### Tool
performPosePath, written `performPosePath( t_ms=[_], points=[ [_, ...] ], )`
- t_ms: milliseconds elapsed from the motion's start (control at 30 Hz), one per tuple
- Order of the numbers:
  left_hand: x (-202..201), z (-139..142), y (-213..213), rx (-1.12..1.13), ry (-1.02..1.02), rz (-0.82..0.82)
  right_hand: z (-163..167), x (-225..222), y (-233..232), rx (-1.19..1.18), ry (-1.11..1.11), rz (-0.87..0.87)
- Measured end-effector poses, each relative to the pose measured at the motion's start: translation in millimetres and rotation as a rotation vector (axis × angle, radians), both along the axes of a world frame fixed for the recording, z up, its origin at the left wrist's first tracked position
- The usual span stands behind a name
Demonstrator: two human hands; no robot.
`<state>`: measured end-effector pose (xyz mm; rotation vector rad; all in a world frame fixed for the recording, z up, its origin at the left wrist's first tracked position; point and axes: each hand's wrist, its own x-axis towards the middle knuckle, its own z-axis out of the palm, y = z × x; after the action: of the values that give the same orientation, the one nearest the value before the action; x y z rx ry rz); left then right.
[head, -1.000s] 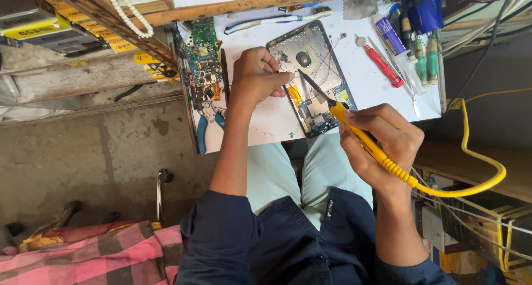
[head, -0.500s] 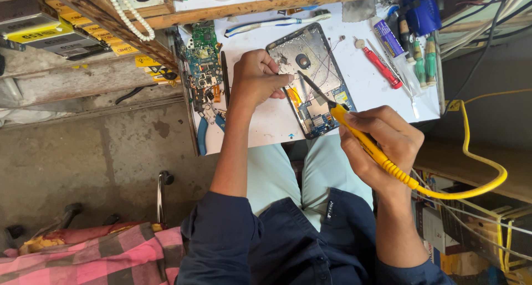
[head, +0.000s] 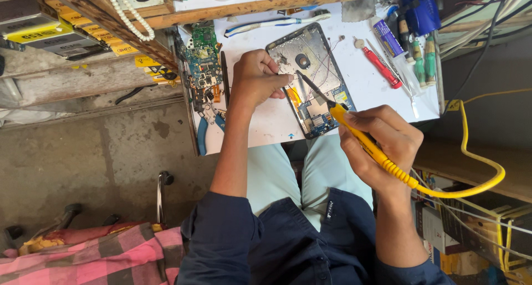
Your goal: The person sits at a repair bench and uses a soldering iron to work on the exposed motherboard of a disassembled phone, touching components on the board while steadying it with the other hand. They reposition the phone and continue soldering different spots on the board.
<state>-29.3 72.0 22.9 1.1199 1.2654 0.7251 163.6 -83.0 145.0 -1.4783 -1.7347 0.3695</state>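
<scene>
Quick count: 2 hands in shot, left hand (head: 256, 80) and right hand (head: 382, 141). 1 yellow soldering iron (head: 363, 141) w/ 1 yellow cord (head: 471, 152). 1 opened phone (head: 310, 82), 1 loose green circuit board (head: 203, 57). 1 red screwdriver (head: 382, 66), 2 green-handled ones (head: 424, 63). 1 pr blue-handled pliers (head: 208, 124). 1 string of white beads (head: 127, 13).

The opened phone (head: 310, 85) lies back-up on the white tabletop (head: 266, 124), its boards bared. A yellow soldering iron (head: 360, 138) slants over it, tip touching inside.
</scene>
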Motion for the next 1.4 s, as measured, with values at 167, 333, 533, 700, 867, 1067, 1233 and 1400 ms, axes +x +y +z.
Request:
performPosePath(
  t_ms=[167, 333, 533, 700, 867, 1067, 1233, 1400],
  points=[
    [0.8, -0.7, 0.5, -0.005, -0.006, -0.001, 0.0, -0.8, -0.9, -0.027, 0.025, 0.006],
    [0.3, 0.3, 0.9, -0.006, -0.004, 0.0, -0.6, -0.3, 0.7, 0.013, -0.005, 0.003],
    [0.1, 0.4, -0.7, -0.003, -0.002, 0.003, -2.0, -0.3, -0.3, 0.005, 0.002, 0.001],
    [-0.6, 1.0, -0.4, 0.006, -0.004, -0.002, -1.7, 1.7, 0.4, -0.002, 0.01, 0.023],
    [-0.4, 1.6, -0.9, 0.006, -0.013, -0.003, -1.3, 0.4, 0.3, 0.003, -0.008, -0.012],
    [-1.0, 1.9, -0.4, 0.007, -0.01, -0.005, -1.6, 1.2, 1.7, 0.018, -0.01, 0.0],
    [0.0, 0.3, -0.4, 0.0, -0.004, -0.004, -2.3, 2.1, 0.7, -0.003, 0.014, 0.005],
    [0.8, 0.8, 0.6, -0.004, -0.003, 0.007, -3.2, 2.6, 2.5, 0.031, -0.012, -0.007]
  ],
)
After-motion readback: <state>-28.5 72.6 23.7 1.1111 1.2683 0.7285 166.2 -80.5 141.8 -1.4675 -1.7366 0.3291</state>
